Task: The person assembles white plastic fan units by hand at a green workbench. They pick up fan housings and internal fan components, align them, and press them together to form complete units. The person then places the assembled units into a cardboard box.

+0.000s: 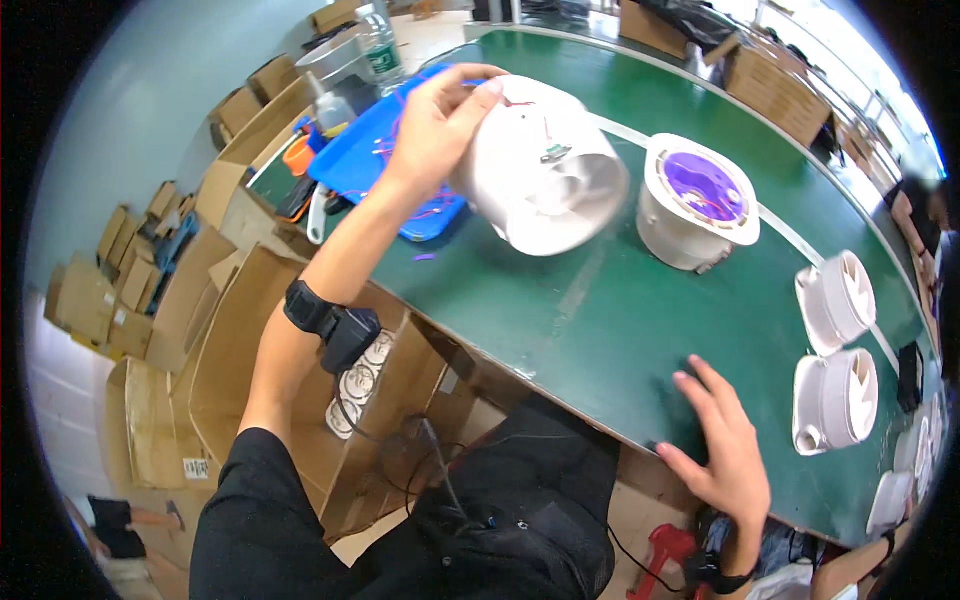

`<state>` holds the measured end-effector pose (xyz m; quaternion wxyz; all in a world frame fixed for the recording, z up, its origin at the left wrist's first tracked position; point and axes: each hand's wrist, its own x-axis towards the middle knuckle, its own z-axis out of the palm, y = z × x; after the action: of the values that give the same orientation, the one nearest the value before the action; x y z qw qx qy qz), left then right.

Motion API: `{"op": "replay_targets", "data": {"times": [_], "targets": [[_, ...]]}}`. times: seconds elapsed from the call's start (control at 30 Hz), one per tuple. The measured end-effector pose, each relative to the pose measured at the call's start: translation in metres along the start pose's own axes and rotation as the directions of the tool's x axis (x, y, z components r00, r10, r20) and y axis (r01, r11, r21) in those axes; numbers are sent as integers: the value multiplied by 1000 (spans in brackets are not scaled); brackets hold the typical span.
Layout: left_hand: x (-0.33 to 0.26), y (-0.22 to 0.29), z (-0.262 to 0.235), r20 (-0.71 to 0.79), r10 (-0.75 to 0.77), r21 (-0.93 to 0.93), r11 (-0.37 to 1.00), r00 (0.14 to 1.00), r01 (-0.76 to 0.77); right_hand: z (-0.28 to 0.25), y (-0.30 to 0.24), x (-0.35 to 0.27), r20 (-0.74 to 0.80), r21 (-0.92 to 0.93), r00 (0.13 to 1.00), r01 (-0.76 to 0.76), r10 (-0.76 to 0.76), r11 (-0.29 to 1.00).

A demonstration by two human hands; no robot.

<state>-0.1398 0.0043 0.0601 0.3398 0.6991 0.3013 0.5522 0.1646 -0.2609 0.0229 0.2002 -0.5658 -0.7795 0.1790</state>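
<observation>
My left hand [437, 125] grips the upper left rim of a white plastic fan housing [495, 190], tilted so that its round opening with blades faces down and to the right. A small green part with thin wires shows on the housing's side. Fingers spread, my right hand [722, 455] is over the near edge of the green table [620, 350] and holds nothing. Beyond it stands a second white housing [672, 228] with a purple inside [700, 185]. Farther right, two more white fan housings [838, 300] lie on their sides.
A blue tray [360, 165] with thin wires lies at the back left, near a clear bottle [380, 50] and an orange cup [298, 156]. Below the table edge, an open cardboard box [240, 370] holds round white parts [358, 383]. Another person's arm [850, 570] shows at lower right.
</observation>
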Motion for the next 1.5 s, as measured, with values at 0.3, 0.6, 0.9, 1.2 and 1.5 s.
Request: {"op": "replay_targets", "data": {"times": [0.3, 0.6, 0.9, 1.2, 1.5], "targets": [[-44, 5, 89, 257, -258, -666, 651, 931, 364, 17, 41, 53, -390, 98, 909, 204, -151, 974], [-47, 10, 151, 433, -318, -469, 719, 843, 513, -2, 61, 55, -488, 252, 872, 184, -39, 950], [-20, 7, 155, 496, -4, -45, 999, 868, 30, -12, 69, 44, -318, 921, 902, 222, 291, 318], [2, -13, 142, 229, 230, -30, 973, 946, -229, -1, 84, 54, -305, 937, 903, 229, 303, 263], [-40, -11, 151, 559, 114, -353, 929, 821, 111, 13, 86, 54, -195, 954, 900, 82, 390, 288]]}}
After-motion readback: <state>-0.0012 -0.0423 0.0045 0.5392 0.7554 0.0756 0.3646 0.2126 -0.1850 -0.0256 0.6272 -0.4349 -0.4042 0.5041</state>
